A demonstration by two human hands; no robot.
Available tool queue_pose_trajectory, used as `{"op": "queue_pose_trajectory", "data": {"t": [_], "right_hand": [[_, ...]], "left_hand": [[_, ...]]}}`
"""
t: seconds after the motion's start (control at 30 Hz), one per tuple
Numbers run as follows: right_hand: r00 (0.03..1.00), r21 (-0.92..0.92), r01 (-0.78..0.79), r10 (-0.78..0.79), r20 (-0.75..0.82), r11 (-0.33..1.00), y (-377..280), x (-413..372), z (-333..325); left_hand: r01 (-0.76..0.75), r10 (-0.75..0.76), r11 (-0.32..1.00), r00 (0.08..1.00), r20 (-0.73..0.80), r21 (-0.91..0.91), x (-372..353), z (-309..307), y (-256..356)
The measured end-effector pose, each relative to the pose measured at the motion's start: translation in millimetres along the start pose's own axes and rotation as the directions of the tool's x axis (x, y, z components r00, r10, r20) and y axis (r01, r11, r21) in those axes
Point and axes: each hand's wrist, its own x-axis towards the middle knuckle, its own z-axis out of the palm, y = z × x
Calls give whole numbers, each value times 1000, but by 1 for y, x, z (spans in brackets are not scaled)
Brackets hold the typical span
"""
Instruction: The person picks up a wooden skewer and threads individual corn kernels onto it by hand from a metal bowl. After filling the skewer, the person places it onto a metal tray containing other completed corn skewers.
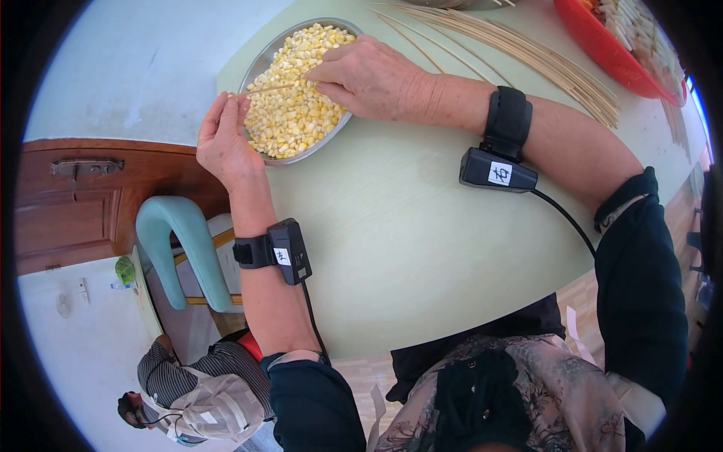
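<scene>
A round metal bowl [262, 63] full of loose yellow and white corn kernels [292, 120] stands at the table's far left edge. At the bowl's left rim, my left hand [230, 147] is closed, thumb and fingers pinching one end of a thin wooden skewer [271, 89]. The skewer lies roughly level over the kernels and points toward my right hand [369, 77]. That hand reaches over the bowl from the right with its fingertips pinched together near the skewer's other end. What sits between those fingertips is hidden.
Many loose bamboo skewers [527, 56] lie at the back of the pale green table [422, 226]. A red basket [602, 56] of food pieces stands at the back right. Left of the table are a teal-backed chair [177, 218] and another person [211, 384].
</scene>
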Motion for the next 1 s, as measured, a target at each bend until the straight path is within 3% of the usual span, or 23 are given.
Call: {"op": "queue_pose_trajectory", "data": {"t": [0.43,0.6,1.0], "right_hand": [[1000,-3,-3,3,14,1000,-1,1,0],[999,0,-11,11,32,1000,-2,3,-1],[999,1,-17,17,48,1000,-3,3,-3]], "left_hand": [[-79,80,997,996,35,-17,-2,-1,1],[-123,121,991,992,36,60,-2,-1,1],[-112,112,993,994,3,33,-2,-1,2]]}}
